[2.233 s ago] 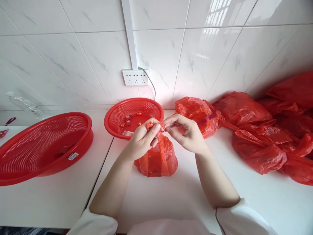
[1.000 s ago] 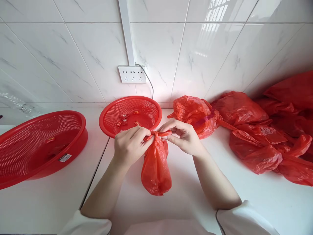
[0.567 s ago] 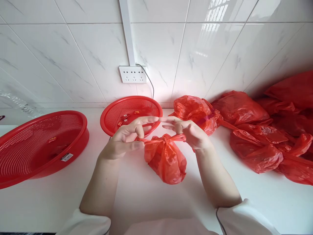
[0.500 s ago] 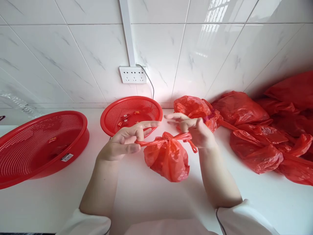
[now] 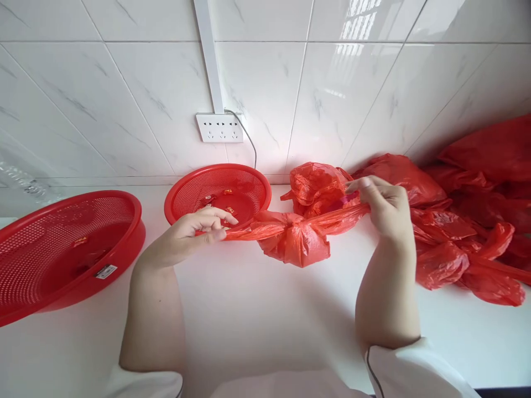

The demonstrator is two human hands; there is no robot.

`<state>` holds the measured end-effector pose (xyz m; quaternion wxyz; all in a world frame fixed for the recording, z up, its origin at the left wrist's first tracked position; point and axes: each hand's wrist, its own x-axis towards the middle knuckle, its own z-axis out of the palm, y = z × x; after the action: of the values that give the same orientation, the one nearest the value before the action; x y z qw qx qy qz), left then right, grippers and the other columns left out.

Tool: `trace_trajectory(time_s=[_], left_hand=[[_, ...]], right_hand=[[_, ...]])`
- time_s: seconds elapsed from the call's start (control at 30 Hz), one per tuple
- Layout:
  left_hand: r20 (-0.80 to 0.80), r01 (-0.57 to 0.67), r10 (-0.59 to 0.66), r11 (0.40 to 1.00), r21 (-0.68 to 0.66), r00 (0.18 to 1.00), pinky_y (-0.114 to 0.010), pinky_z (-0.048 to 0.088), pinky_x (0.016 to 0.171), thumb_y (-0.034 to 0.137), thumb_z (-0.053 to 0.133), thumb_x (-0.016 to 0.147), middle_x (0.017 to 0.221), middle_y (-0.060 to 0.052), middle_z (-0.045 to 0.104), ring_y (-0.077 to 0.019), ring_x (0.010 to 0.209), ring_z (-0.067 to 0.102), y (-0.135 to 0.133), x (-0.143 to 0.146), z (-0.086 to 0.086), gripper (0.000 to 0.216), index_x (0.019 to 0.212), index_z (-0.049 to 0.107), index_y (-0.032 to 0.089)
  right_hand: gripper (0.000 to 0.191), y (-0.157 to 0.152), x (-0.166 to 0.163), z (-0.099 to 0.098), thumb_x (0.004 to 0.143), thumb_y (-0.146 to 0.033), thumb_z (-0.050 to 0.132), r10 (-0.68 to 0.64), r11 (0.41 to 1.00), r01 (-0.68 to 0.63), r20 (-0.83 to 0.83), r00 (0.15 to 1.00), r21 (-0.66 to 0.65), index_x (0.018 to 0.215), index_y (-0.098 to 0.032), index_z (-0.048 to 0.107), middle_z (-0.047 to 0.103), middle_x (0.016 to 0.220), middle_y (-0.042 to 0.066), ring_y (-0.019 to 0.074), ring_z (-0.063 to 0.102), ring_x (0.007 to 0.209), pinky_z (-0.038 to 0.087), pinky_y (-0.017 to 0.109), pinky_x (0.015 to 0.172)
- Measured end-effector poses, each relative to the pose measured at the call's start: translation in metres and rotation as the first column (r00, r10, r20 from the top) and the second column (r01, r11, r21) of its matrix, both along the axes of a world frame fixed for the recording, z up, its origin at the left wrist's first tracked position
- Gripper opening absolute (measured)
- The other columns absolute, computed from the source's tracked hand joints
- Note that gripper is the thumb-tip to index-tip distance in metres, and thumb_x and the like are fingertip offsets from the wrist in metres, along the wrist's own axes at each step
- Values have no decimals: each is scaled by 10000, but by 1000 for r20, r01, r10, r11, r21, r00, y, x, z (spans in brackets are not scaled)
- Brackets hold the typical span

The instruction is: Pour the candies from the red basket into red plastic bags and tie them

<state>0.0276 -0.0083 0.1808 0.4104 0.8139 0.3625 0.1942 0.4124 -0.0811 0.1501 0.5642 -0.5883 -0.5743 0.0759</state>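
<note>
Before white tiles [image 5: 265, 83], baskets [image 5: 128, 247] and seemingly full bags [image 5: 443, 265] flank a knotted bag [image 5: 296, 244], both hands [image 5: 388, 211] pinching its ends.

We've an orange-red, semi-transp. bag [image 5: 296, 246]; the other bags [image 5: 443, 264] run deeper red. Lg. basket [image 5: 131, 243] & sm. basket [image 5: 255, 193]: both red w/ dotted perf. pattern; label [image 5: 105, 271] wht. w/ dark print. Our desk [image 5: 265, 320] is plain wht., wall tiles [image 5: 259, 72] wht. w/ grey marbling, socket strip [image 5: 219, 127] wht., cable [image 5: 250, 139] grey. Our sleeves [image 5: 415, 367]: wht. w/ dark edging.
</note>
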Motion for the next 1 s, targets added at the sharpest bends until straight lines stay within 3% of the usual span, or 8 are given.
trace_trajectory(time_s=[0.1, 0.2, 0.33, 0.43, 0.53, 0.67, 0.8, 1.0], left_hand=[[-75, 52, -50, 998, 23, 996, -411, 482, 1009, 478, 652, 833, 1289, -50, 633, -273, 1218, 560, 0, 7, -3, 346, 667, 529, 201], [-150, 16, -5, 997, 70, 989, -425, 510, 967, 518, 615, 846, 1260, -43, 646, -265, 1147, 604, 1, 17, -8, 360, 679, 532, 211], [-188, -70, 83, 995, 75, 979, -429, 532, 951, 569, 578, 855, 1235, -33, 655, -270, 1154, 621, 1, 24, -13, 308, 879, 608, 264], [-132, -198, 209, 976, 92, 969, -428, 515, 992, 578, 564, 865, 1304, -39, 623, -278, 1234, 584, 1, 20, -11, 350, 1086, 601, 309], [-134, -183, 191, 981, 69, 972, -425, 508, 1003, 580, 540, 881, 1316, -53, 622, -294, 1257, 567, 1, 12, -7, 372, 1134, 617, 318], [-165, -234, 247, 967, 98, 955, -438, 533, 959, 615, 525, 871, 1293, -39, 640, -325, 1259, 559, 2, 9, -5, 375, 1099, 650, 344], [-206, -282, 294, 955, 88, 933, -487, 514, 980, 633, 531, 860, 1377, -34, 583, -337, 1285, 534, 3, 8, -8, 416, 1162, 629, 364], [-113, -308, 325, 940, 145, 939, -467, 510, 1003, 617, 560, 849, 1480, -62, 486, -327, 1294, 530, 3, 5, -10, 484, 1242, 603, 337]], right_hand=[[472, -5, -4, 4, 901, -530, 563, 123, 961, -77, 159, 980, -265, 573, -192, 586, 645, 753, 18, 150, 547, 632, 390, 301, 585], [470, -4, -18, 5, 930, -521, 516, 212, 935, -111, 280, 936, -336, 596, -197, 574, 601, 669, 3, 134, 493, 562, 367, 295, 548], [366, 6, -58, -6, 878, -558, 577, 348, 892, -188, 358, 867, -411, 1023, -230, 651, 693, 998, 58, 232, 642, 861, 472, 340, 733], [744, 11, -95, -29, 702, -650, 708, 553, 711, -212, 347, 757, -670, 1300, -242, 537, 650, 1186, 117, 304, 647, 978, 500, 370, 738], [874, 10, -122, -58, 679, -413, 776, 655, 580, -138, 359, 665, -803, 1448, -257, 391, 629, 1204, 140, 312, 671, 906, 496, 358, 674], [628, 1, -123, -74, 835, -221, 582, 666, 649, -259, 370, 648, -715, 1444, -253, 430, 622, 1254, 144, 294, 666, 955, 497, 369, 742], [469, -16, -72, -56, 756, -39, 462, 609, 704, -422, 180, 773, -570, 1112, -250, 683, 728, 997, 6, 186, 662, 851, 495, 273, 735], [309, -60, 77, -27, 763, -235, 551, -101, 937, 123, 82, 991, -326, 1039, -200, 686, 715, 887, 50, 217, 639, 722, 488, 321, 623]])
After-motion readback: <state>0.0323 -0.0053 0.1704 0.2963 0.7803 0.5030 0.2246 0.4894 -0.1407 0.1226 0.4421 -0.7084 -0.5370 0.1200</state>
